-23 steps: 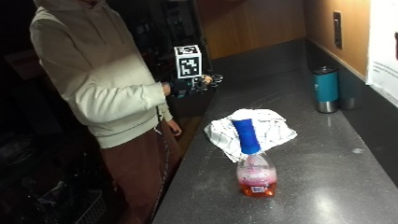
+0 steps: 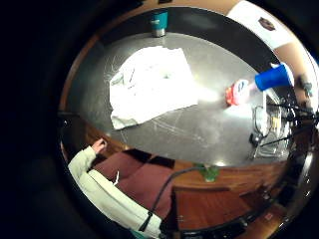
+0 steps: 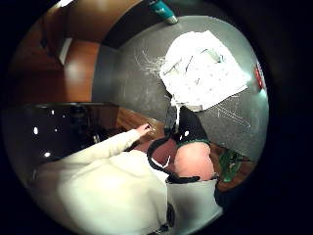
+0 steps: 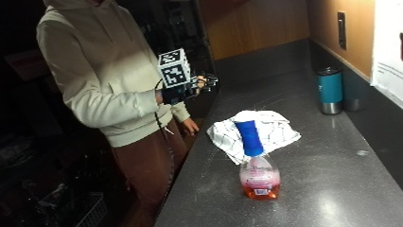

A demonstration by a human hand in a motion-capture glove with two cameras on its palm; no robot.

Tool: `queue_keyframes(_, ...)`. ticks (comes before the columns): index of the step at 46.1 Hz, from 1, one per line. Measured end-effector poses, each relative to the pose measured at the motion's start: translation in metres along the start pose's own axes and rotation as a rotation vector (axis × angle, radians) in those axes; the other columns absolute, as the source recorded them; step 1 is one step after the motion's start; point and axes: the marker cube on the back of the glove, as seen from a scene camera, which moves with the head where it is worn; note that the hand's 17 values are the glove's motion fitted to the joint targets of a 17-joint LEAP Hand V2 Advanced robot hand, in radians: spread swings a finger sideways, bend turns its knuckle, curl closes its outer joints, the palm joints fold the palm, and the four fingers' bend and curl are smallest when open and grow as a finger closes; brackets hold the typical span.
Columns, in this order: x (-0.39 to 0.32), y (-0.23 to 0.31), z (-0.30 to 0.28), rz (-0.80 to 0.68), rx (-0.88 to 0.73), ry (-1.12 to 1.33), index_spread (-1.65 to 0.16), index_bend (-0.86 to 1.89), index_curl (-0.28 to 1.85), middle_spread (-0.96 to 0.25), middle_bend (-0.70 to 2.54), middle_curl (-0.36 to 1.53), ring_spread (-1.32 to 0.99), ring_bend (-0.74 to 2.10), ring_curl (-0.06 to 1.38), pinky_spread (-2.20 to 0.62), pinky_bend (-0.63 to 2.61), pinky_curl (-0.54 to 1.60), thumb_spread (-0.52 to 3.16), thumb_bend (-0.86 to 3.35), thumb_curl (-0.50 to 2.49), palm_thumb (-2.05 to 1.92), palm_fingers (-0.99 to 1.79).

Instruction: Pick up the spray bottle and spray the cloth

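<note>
A spray bottle (image 4: 258,176) with pink-orange liquid and a blue head (image 4: 249,137) stands upright on the dark grey counter (image 4: 327,189), near its front part. Just behind it lies a white checked cloth (image 4: 272,127), crumpled flat. My gloved right hand (image 4: 200,85) is raised in the air at the counter's left edge, well short of the bottle, with its fingers loosely spread and holding nothing. From the palm views, the cloth (image 2: 149,82) lies spread on the counter with the bottle (image 2: 241,91) beside it. The cloth (image 3: 205,68) also shows beyond my glove (image 3: 190,126).
A teal tumbler (image 4: 330,90) stands at the back by the wall. The person's bare left hand (image 4: 189,126) hangs at the counter's edge. Wooden panelling and a wall socket (image 4: 340,30) run behind the counter.
My gloved hand has drifted slightly back toward the person's body. The bottle and the cloth have not moved.
</note>
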Motion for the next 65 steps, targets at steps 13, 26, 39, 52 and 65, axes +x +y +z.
queue_keyframes(13,0.098,0.021,-0.028,0.163,0.241,-0.139,-0.37,0.16,0.27,0.00,0.22,0.25,0.01,0.22,0.14,0.15,0.27,0.25,1.03,0.13,0.40,0.67,0.14)
queue_keyframes(26,0.177,0.019,-0.026,0.334,0.515,-0.393,-0.32,0.09,0.24,0.01,0.27,0.30,0.01,0.28,0.20,0.14,0.29,0.29,1.02,0.04,0.44,0.70,0.15)
queue_keyframes(39,0.223,-0.016,0.002,0.459,0.690,-0.621,-0.28,0.10,0.20,0.03,0.28,0.32,0.01,0.36,0.24,0.12,0.36,0.33,0.98,-0.03,0.45,0.69,0.11)
queue_keyframes(52,0.250,-0.056,0.026,0.510,0.732,-0.728,-0.28,0.11,0.18,0.04,0.27,0.33,0.01,0.38,0.26,0.12,0.41,0.35,0.92,-0.05,0.39,0.54,0.03)
queue_keyframes(65,0.260,-0.075,0.037,0.567,0.753,-0.762,-0.28,0.12,0.19,0.04,0.28,0.34,0.01,0.38,0.27,0.11,0.43,0.35,0.91,-0.03,0.38,0.54,0.02)
